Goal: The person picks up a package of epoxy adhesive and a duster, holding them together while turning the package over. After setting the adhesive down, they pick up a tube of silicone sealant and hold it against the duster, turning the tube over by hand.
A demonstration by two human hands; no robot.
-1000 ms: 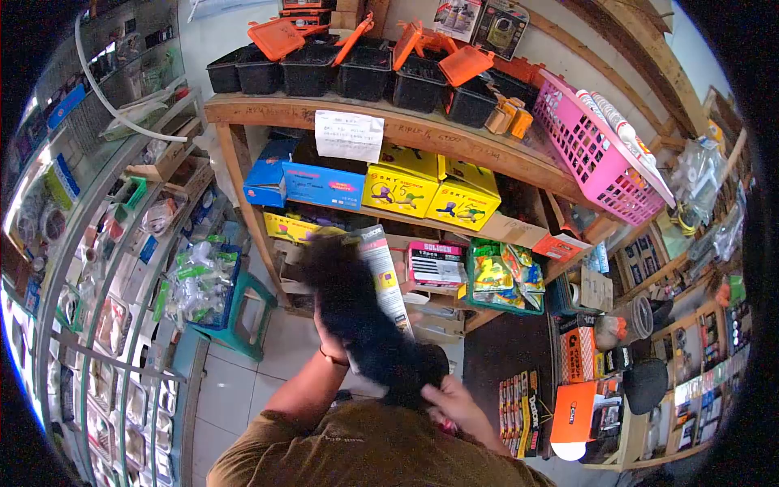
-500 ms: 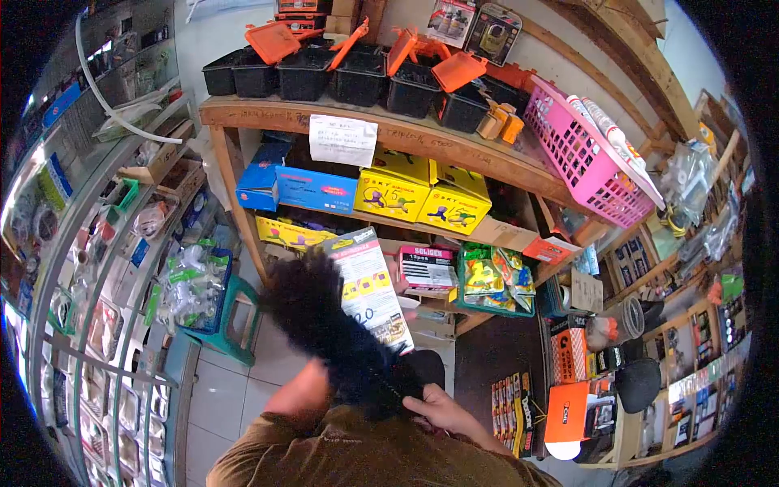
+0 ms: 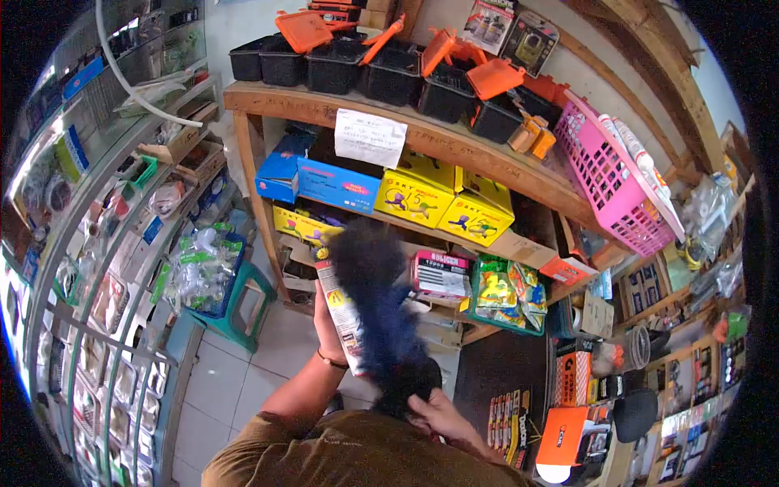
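Here the largest thing is the wooden shelf unit (image 3: 454, 150), rough planks on plain posts, filling the middle of the view. On its top board stands a row of black plastic bins (image 3: 389, 73) with orange hinged lids flipped up, and to the right a pink plastic lattice basket (image 3: 608, 183) leans over the edge with white tubes lying in it. A handwritten paper note (image 3: 370, 138) hangs from the front of the top board. Below it sit blue cardboard boxes (image 3: 329, 183) and glossy yellow boxes (image 3: 442, 203), side by side on the second board. At left a curved wire display rack (image 3: 105, 268) carries small bagged goods, and a teal plastic stool (image 3: 235, 312) stands on the pale tiled floor (image 3: 235, 381) just beside it.

In front of the shelf, the left hand (image 3: 324, 312) is closed around a flat printed product pack (image 3: 339, 312), held upright and edge-on. A black fluffy duster (image 3: 377, 312), soft and blurred, lies across the pack and hides most of its face and part of the lower shelf boxes. The right hand (image 3: 442, 422) is closed on the duster's lower end, close to the person's olive-brown shirt (image 3: 357, 454).
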